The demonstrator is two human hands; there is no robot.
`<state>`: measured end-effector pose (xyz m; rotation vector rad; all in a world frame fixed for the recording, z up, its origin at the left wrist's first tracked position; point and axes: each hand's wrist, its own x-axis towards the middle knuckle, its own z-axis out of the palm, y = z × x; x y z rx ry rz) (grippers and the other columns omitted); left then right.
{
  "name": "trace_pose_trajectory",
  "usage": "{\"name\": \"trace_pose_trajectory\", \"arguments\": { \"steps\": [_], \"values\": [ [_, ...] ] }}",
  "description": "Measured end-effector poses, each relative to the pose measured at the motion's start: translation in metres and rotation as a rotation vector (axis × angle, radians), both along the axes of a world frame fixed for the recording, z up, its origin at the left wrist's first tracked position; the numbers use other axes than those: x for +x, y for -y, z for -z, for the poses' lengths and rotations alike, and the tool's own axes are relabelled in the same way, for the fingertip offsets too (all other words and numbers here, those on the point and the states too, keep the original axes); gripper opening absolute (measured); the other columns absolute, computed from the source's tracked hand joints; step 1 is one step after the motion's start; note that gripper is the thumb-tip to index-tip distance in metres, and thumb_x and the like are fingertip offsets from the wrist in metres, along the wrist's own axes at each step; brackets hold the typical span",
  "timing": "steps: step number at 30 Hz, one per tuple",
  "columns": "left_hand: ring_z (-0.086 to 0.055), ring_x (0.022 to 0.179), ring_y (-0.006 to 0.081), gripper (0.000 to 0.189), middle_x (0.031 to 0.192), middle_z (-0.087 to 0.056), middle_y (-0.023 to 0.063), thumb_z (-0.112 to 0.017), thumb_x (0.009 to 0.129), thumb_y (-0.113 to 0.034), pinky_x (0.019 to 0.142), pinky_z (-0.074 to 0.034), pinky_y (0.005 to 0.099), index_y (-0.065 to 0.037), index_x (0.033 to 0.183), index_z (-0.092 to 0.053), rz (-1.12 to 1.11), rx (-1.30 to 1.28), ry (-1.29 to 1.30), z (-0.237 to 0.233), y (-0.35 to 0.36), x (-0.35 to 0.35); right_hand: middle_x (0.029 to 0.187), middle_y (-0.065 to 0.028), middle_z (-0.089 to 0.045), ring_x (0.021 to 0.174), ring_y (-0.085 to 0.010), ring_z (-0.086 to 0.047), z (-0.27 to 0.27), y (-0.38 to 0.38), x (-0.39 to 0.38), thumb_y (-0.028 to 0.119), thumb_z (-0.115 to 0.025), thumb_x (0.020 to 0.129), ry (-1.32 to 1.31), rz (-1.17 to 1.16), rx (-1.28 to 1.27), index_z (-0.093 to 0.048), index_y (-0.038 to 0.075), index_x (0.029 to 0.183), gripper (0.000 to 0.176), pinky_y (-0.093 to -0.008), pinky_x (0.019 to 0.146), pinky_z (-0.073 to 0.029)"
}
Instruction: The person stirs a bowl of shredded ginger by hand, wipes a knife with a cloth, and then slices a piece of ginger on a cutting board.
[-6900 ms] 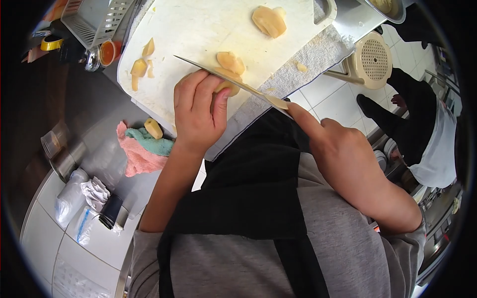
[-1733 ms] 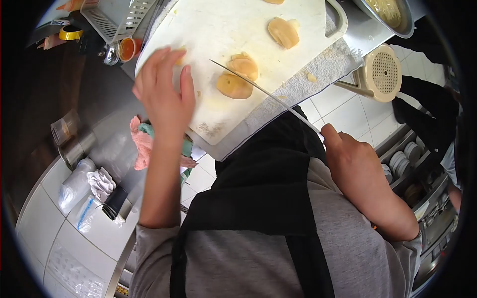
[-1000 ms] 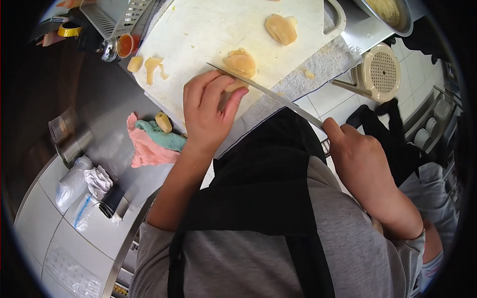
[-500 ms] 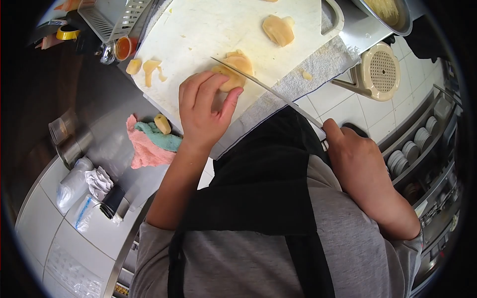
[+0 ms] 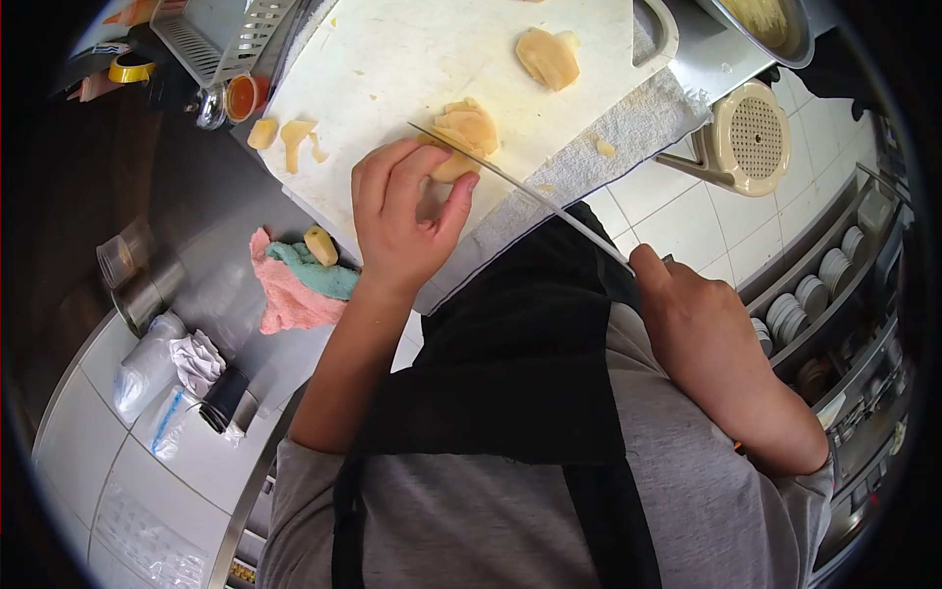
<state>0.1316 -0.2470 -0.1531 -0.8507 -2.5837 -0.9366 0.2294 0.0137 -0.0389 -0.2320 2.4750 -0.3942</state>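
My left hand (image 5: 405,216) presses a peeled, pale yellow piece of food (image 5: 453,170) onto the white cutting board (image 5: 373,59), its fingers curled over the near end. Thin slices (image 5: 469,125) lie fanned against the far side of that piece. A long knife (image 5: 530,190) runs across the food, its tip beyond my left fingertips. My right hand (image 5: 692,309) is wrapped round the knife's handle, which it mostly hides. Another group of slices (image 5: 548,59) rests farther up the board. Scraps (image 5: 294,140) lie at the board's left edge.
A whole peeled piece (image 5: 320,245) sits on pink and green cloths (image 5: 294,285) left of the board. A white towel (image 5: 608,133) lies under the board. Beyond are a metal bowl (image 5: 803,44), a beige stool (image 5: 754,137), an orange-filled cup (image 5: 242,97) and stacked plates (image 5: 785,319).
The knife and my right hand have shifted slightly to the left, and the blade lies at a slightly different angle. More thin slices show beyond the blade. My left hand has barely moved.
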Motion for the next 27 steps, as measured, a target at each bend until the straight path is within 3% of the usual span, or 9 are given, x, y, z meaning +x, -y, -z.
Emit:
{"name": "trace_pose_trajectory", "arguments": {
  "steps": [3, 20, 27],
  "values": [
    [-0.059, 0.097, 0.0275, 0.036, 0.108, -0.062, 0.0083, -0.085, 0.071, -0.011, 0.083, -0.048, 0.0373, -0.009, 0.103, -0.067, -0.01, 0.012, -0.017, 0.003, 0.0, 0.0, 0.068, -0.0127, -0.061, 0.059, -0.029, -0.068, 0.002, 0.0, 0.001, 0.003, -0.057, 0.089, 0.028, 0.006, 0.009, -0.05, 0.004, 0.103, 0.016, -0.0373, 0.05, -0.055],
    [-0.059, 0.096, 0.0275, 0.035, 0.108, -0.063, 0.0088, -0.084, 0.073, -0.014, 0.083, -0.048, 0.0372, -0.008, 0.103, -0.067, -0.014, -0.003, -0.023, 0.003, 0.0, 0.0, 0.07, -0.0129, -0.062, 0.058, -0.0287, -0.068, -0.004, 0.006, -0.002, 0.003, -0.056, 0.089, 0.017, -0.011, 0.01, -0.051, 0.003, 0.109, 0.02, -0.0366, 0.051, -0.055],
    [-0.06, 0.095, 0.029, 0.034, 0.107, -0.063, 0.0096, -0.083, 0.075, -0.016, 0.083, -0.048, 0.0383, -0.006, 0.103, -0.067, -0.004, -0.003, -0.037, 0.004, 0.001, 0.0, 0.066, -0.0118, -0.058, 0.053, -0.0287, -0.064, -0.013, 0.004, 0.003, 0.0, -0.057, 0.088, -0.015, 0.014, 0.005, -0.049, 0.005, 0.102, 0.017, -0.0372, 0.048, -0.053]
  ]
}}
